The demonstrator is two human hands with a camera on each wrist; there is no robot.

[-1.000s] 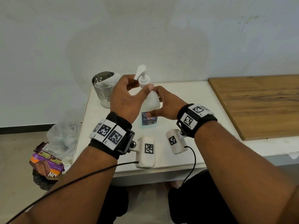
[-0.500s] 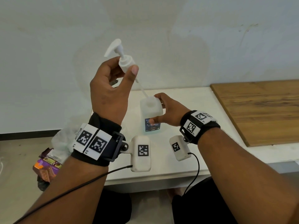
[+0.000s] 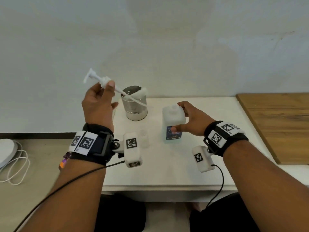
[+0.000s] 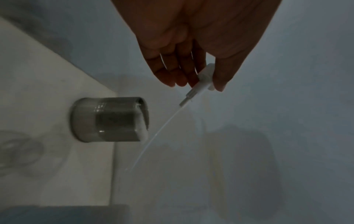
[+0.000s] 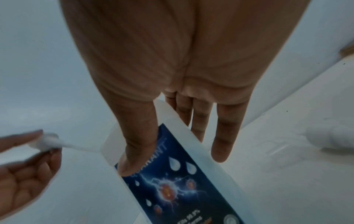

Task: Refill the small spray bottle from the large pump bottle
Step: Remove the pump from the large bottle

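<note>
The large pump bottle (image 3: 173,121), white with a blue label, stands on the white table (image 3: 167,173) with its neck uncapped. My right hand (image 3: 183,117) grips its upper body, thumb on the label (image 5: 182,189). My left hand (image 3: 105,86) is raised to the left and pinches the white pump head (image 3: 104,81) between thumb and fingers. The pump's long dip tube (image 3: 133,98) slants down in the air, in front of the metal cup. A small clear bottle (image 3: 144,138) stands near my left wrist, partly hidden by the wrist camera. The left wrist view shows the pump head (image 4: 205,77) between my fingertips.
A perforated metal cup (image 3: 135,104) with white tissue in it stands at the table's back left. A wooden board (image 3: 275,124) covers the table's right side. A white cable (image 3: 15,166) lies on the floor at left. A blurred white object (image 5: 335,139) lies right of the bottle.
My left hand has drawn the pump head and its tube fully out of the large bottle and carried it left. My right hand still holds the bottle on the table.
</note>
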